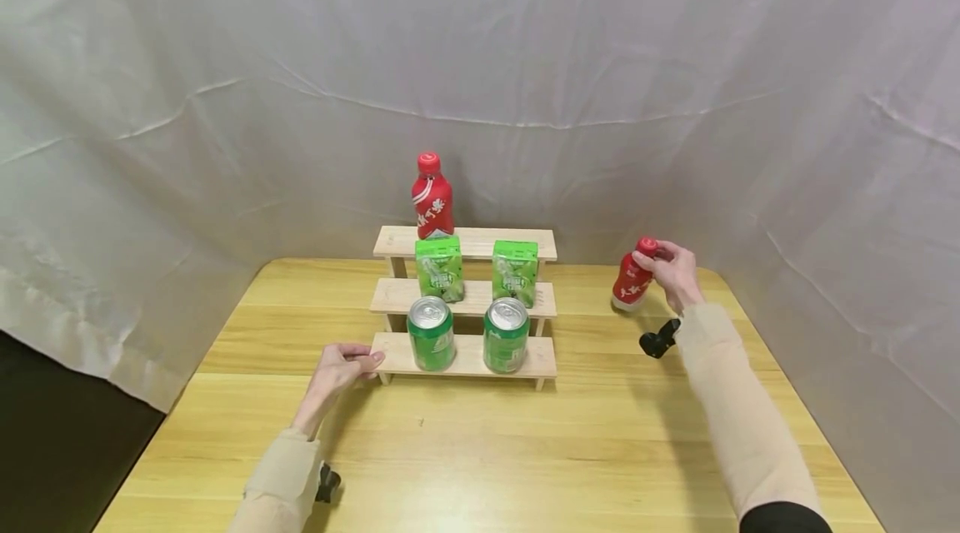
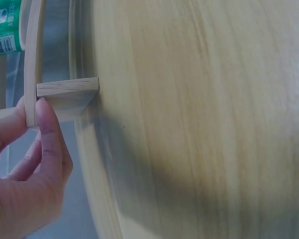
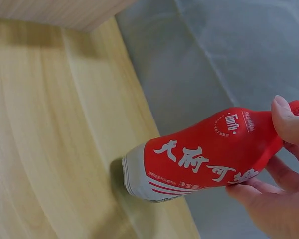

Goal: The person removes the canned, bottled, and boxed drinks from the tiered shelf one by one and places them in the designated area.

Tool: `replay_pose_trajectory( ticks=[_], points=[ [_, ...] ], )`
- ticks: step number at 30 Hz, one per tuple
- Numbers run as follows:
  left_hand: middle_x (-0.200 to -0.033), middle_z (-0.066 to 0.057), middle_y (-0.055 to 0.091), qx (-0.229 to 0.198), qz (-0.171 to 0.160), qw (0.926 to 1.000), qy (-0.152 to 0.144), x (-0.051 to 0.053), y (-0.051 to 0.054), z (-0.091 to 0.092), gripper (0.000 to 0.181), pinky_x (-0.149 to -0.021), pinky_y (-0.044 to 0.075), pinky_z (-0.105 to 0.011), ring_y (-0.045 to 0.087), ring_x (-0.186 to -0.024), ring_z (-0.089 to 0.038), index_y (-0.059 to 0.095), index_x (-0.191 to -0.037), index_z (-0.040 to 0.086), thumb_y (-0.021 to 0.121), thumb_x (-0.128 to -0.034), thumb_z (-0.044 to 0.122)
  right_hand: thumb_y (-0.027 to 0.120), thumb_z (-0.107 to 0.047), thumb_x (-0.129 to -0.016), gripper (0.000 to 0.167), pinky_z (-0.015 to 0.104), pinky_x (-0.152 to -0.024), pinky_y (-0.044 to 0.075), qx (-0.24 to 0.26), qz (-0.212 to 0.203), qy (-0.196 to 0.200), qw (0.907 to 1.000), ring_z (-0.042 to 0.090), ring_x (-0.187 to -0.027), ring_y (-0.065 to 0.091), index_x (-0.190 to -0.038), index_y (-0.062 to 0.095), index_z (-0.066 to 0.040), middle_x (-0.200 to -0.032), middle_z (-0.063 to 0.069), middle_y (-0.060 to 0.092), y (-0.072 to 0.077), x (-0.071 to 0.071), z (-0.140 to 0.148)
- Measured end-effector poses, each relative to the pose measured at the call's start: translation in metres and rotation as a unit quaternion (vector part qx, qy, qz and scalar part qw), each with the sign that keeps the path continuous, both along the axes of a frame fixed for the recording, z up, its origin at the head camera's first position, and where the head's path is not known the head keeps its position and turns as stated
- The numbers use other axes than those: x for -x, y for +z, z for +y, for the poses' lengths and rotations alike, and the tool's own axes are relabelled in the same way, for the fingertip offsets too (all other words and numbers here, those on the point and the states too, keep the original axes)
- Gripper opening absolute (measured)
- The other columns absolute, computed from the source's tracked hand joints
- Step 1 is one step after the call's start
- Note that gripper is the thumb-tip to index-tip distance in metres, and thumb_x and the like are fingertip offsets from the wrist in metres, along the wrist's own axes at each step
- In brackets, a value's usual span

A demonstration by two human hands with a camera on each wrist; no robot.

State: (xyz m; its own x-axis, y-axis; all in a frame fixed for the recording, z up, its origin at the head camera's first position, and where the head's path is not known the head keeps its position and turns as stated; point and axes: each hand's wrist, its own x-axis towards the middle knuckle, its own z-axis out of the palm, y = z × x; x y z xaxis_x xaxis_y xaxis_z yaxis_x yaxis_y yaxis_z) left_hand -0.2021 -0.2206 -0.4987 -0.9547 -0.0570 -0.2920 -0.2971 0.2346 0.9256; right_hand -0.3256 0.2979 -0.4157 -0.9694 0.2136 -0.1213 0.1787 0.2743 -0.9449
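My right hand (image 1: pixel 672 273) grips a red bottle (image 1: pixel 630 281) by its neck, to the right of a three-tier wooden stand (image 1: pixel 465 354). In the right wrist view the bottle (image 3: pixel 209 154) leans, its pale base close to the table; whether it touches is hard to tell. My left hand (image 1: pixel 343 368) pinches the left end of the stand's lowest shelf between thumb and fingers, which the left wrist view shows close up on the board (image 2: pixel 34 74). Another red bottle (image 1: pixel 432 204) stands on the top shelf, toward its left.
Two green drink cartons (image 1: pixel 440 268) (image 1: pixel 514 273) stand on the middle shelf. On the lowest shelf are two green cans (image 1: pixel 431 335) (image 1: pixel 506 336). Grey cloth (image 1: pixel 480 58) hangs behind and beside the wooden table (image 1: pixel 465 458).
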Motion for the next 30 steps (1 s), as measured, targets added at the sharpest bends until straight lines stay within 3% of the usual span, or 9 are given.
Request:
replay_pose_trajectory(
  ticks=[9,15,20,24,30],
  points=[
    [-0.095,-0.015,0.071,-0.003,0.002,1.0000,0.004,0.001,0.001,0.000,0.044,-0.080,0.066,-0.032,0.068,-0.074,-0.012,0.054,-0.126,-0.020,0.069,-0.0933,0.006,0.061,-0.018,-0.101,0.061,0.054,-0.122,0.039,-0.016,-0.002,0.013,0.9998,0.040,-0.139,0.043,-0.152,0.035,0.003,-0.154,0.029,0.041,-0.008,0.000,0.002],
    [-0.096,-0.016,0.071,0.005,0.005,1.0000,0.003,-0.001,0.001,0.000,0.045,-0.078,0.065,-0.031,0.068,-0.074,-0.013,0.055,-0.124,-0.019,0.070,-0.0926,0.009,0.059,-0.017,-0.101,0.061,0.055,-0.121,0.039,-0.036,-0.006,0.027,0.9990,0.041,-0.137,0.043,-0.152,0.034,0.005,-0.153,0.031,0.040,-0.009,0.001,0.004],
    [-0.099,-0.020,0.071,0.004,0.010,0.9999,0.004,-0.001,0.001,0.002,0.046,-0.079,0.066,-0.032,0.069,-0.076,-0.014,0.055,-0.124,-0.020,0.071,-0.0924,0.010,0.062,-0.018,-0.099,0.063,0.049,-0.119,0.042,-0.050,0.007,0.024,0.9984,0.036,-0.136,0.043,-0.152,0.034,0.003,-0.155,0.028,0.039,0.006,0.002,-0.001],
    [-0.101,-0.022,0.071,0.004,0.012,0.9999,0.003,-0.001,0.001,0.002,0.048,-0.080,0.066,-0.033,0.069,-0.077,-0.015,0.054,-0.126,-0.020,0.071,-0.0923,0.010,0.066,-0.023,-0.098,0.063,0.035,-0.112,0.048,-0.050,0.048,0.000,0.9976,0.031,-0.136,0.044,-0.151,0.040,-0.002,-0.153,0.022,0.043,0.022,0.004,-0.012],
    [-0.101,-0.022,0.071,0.005,0.007,1.0000,0.004,-0.001,0.001,0.002,0.047,-0.080,0.066,-0.033,0.069,-0.077,-0.015,0.054,-0.126,-0.019,0.071,-0.0923,0.009,0.070,-0.028,-0.096,0.061,0.013,-0.092,0.048,-0.041,0.110,0.002,0.9931,0.011,-0.116,0.054,-0.145,0.047,-0.001,-0.144,0.017,0.053,0.047,0.006,-0.036]
  ],
)
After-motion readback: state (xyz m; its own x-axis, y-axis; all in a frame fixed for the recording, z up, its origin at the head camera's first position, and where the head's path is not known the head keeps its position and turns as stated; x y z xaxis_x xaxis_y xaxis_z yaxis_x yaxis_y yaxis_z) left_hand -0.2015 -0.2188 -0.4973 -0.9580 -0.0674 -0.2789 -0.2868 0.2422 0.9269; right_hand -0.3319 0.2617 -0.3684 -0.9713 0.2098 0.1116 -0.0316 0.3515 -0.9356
